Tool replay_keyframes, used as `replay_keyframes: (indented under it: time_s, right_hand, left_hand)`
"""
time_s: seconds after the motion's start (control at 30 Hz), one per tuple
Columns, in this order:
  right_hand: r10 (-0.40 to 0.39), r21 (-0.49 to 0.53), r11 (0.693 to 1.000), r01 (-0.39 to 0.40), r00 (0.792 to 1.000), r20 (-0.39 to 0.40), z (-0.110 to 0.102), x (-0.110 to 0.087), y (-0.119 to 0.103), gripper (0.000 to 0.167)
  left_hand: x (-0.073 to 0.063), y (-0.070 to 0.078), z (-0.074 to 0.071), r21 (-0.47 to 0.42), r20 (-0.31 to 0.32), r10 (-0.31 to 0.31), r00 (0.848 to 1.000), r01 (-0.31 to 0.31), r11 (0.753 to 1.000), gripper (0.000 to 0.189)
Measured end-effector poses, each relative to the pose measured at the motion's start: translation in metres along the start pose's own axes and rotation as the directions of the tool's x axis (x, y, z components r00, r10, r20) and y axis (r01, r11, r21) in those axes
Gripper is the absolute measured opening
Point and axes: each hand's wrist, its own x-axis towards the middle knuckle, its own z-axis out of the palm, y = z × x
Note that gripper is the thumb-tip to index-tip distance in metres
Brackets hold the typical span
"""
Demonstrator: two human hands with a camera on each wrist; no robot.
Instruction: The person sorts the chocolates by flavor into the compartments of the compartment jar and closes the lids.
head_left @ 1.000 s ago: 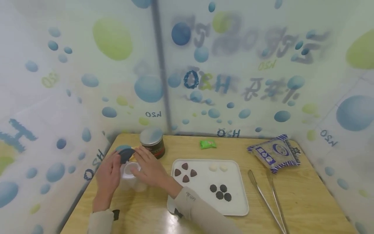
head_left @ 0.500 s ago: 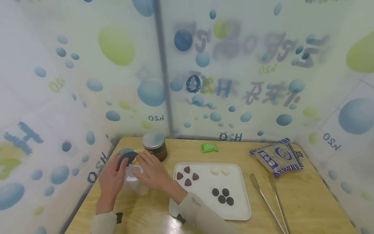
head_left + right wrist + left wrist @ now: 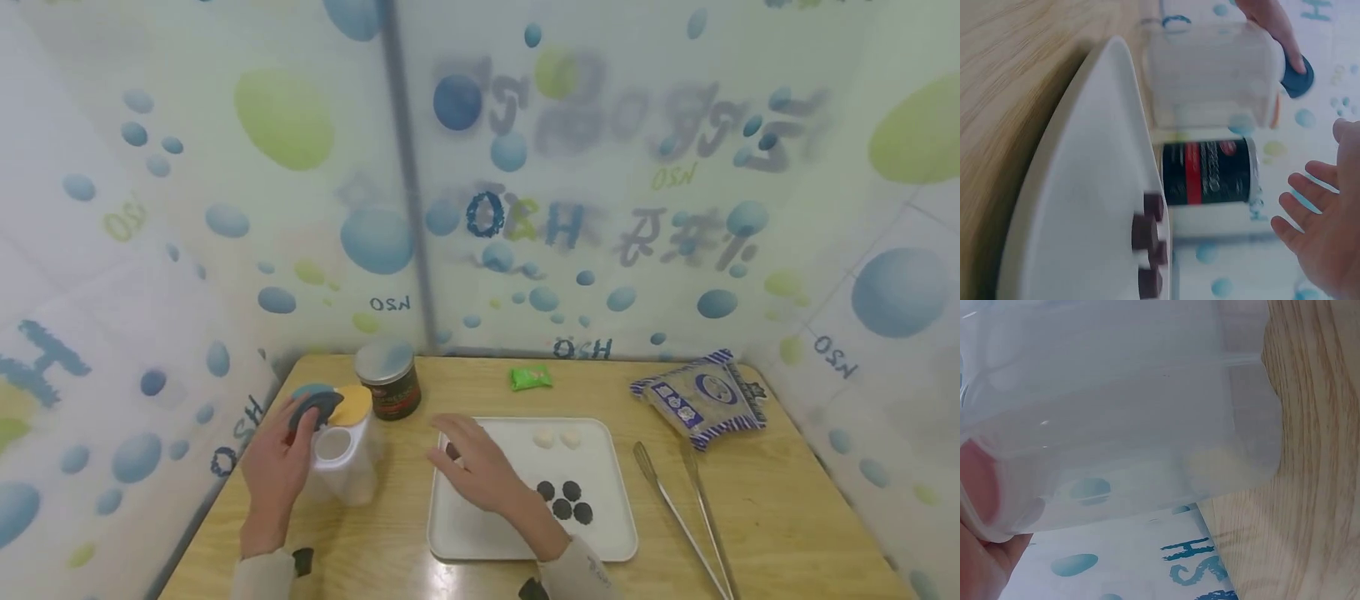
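Note:
In the head view my left hand (image 3: 273,467) pinches a dark blue round lid (image 3: 317,408), tilted up over a clear plastic container (image 3: 348,482). One round mouth of the container (image 3: 332,444) is uncovered; a yellow lid (image 3: 352,406) covers another opening, and a teal lid (image 3: 309,389) shows behind. My right hand (image 3: 483,467), fingers spread and holding nothing, is above the left part of a white tray (image 3: 480,542). Dark purple cone-like pieces (image 3: 1144,232) on the tray appear in the right wrist view; my hand mostly hides them from the head camera.
The tray also bears black round pieces (image 3: 572,490) and two white pieces (image 3: 543,437). A dark tin (image 3: 393,392) with a silver lid stands behind the container. A green packet (image 3: 531,377), a blue-and-clear bag (image 3: 705,400) and metal tongs (image 3: 678,512) lie on the table.
My right hand has left the container and moved right, over the tray. The left hand keeps hold of the dark blue lid, and the yellow lid now shows fully.

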Motion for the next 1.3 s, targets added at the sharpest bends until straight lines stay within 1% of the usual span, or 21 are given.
replay_keyframes:
  time_s: [0.1,0.17,0.23,0.27,0.33,0.37,0.43,0.5,0.57,0.6,0.63,0.73,0.77,0.8,0.87,0.93,1.03,1.07,1.1,1.17,1.3]
  right_hand:
    - [0.003,0.008,1.0,-0.003,0.996,-0.091,-0.024,-0.029,0.016,0.042]
    - [0.035,-0.011,0.999,-0.037,0.987,-0.159,-0.042,-0.055,0.027,0.038]
    - [0.07,-0.033,0.996,-0.081,0.968,-0.24,-0.06,-0.082,0.041,0.037]
    - [0.104,-0.041,0.992,-0.119,0.956,-0.274,-0.07,-0.095,0.047,0.038]
    - [0.205,-0.023,0.974,-0.224,0.926,-0.316,-0.09,-0.123,0.058,0.039]
    - [0.245,-0.002,0.965,-0.261,0.908,-0.339,-0.099,-0.137,0.064,0.039]
    - [0.366,0.056,0.927,-0.371,0.858,-0.36,-0.117,-0.164,0.074,0.043]
    - [0.482,0.123,0.873,-0.472,0.797,-0.364,-0.132,-0.191,0.084,0.049]
    - [0.578,0.168,0.813,-0.558,0.737,-0.35,-0.143,-0.213,0.093,0.056]
    - [0.617,0.179,0.784,-0.595,0.711,-0.339,-0.147,-0.222,0.097,0.059]
    - [0.639,0.185,0.765,-0.617,0.692,-0.335,-0.149,-0.23,0.102,0.061]
    - [0.716,0.214,0.696,-0.685,0.638,-0.284,-0.154,-0.244,0.111,0.07]
    - [0.73,0.23,0.682,-0.695,0.626,-0.272,-0.154,-0.246,0.113,0.072]
    - [0.735,0.222,0.676,-0.702,0.621,-0.272,-0.154,-0.248,0.114,0.072]
    - [0.739,0.197,0.67,-0.716,0.621,-0.26,-0.154,-0.25,0.118,0.074]
    - [0.713,0.103,0.69,-0.716,0.649,-0.265,-0.153,-0.251,0.122,0.071]
    - [0.717,-0.058,0.667,-0.743,0.66,-0.225,-0.152,-0.252,0.13,0.077]
    - [0.724,-0.101,0.652,-0.751,0.657,-0.211,-0.151,-0.253,0.133,0.08]
    - [0.74,-0.137,0.633,-0.762,0.648,-0.182,-0.15,-0.254,0.136,0.084]
    - [0.785,-0.185,0.582,-0.792,0.607,-0.126,-0.147,-0.257,0.141,0.096]
    - [0.836,-0.223,0.518,-0.826,0.544,-0.074,-0.14,-0.262,0.148,0.11]
  left_hand:
    - [-0.002,0.0,0.001,0.012,-0.003,-0.003,1.0,0.003,1.0,0.032]
    - [-0.004,0.0,0.002,0.018,0.007,-0.003,1.0,0.003,1.0,0.032]
    - [-0.006,0.001,0.002,0.019,0.011,-0.002,1.0,0.002,1.0,0.032]
    - [-0.006,0.001,0.002,0.017,0.007,0.0,1.0,0.0,1.0,0.031]
    - [-0.006,0.001,0.001,0.01,-0.002,-0.001,1.0,0.001,1.0,0.031]
    - [-0.005,0.001,0.0,0.008,-0.008,0.0,1.0,0.0,1.0,0.031]
    - [-0.004,0.001,-0.002,0.003,-0.014,0.003,1.0,-0.003,1.0,0.03]
    - [-0.003,0.001,-0.004,0.008,-0.017,0.006,1.0,-0.006,1.0,0.03]
    - [-0.002,0.0,-0.005,0.017,-0.018,0.005,1.0,-0.005,1.0,0.031]
    - [-0.001,0.0,-0.005,0.021,-0.017,0.002,1.0,-0.001,1.0,0.031]
    - [-0.001,0.0,-0.005,0.026,-0.016,-0.003,1.0,0.003,1.0,0.031]
    - [0.0,-0.001,-0.005,0.027,-0.005,-0.016,1.0,0.016,0.999,0.032]
    - [0.0,-0.001,-0.005,0.025,0.0,-0.016,1.0,0.016,1.0,0.032]
    - [0.0,-0.001,-0.004,0.023,0.003,-0.015,1.0,0.015,1.0,0.033]
    - [0.0,0.0,-0.004,0.02,0.003,-0.009,1.0,0.009,1.0,0.032]
    - [0.0,0.0,-0.003,0.014,-0.001,-0.004,1.0,0.004,1.0,0.032]
    - [0.001,0.001,-0.002,0.009,-0.007,-0.005,1.0,0.005,1.0,0.031]
    - [0.001,0.002,-0.001,0.009,-0.008,-0.004,1.0,0.004,1.0,0.031]
    - [0.001,0.002,-0.001,0.009,-0.009,-0.004,1.0,0.004,1.0,0.031]
    - [0.002,0.002,-0.001,0.008,-0.009,-0.004,1.0,0.004,1.0,0.032]
    - [0.003,0.001,-0.001,0.01,-0.011,0.001,1.0,-0.001,1.0,0.031]
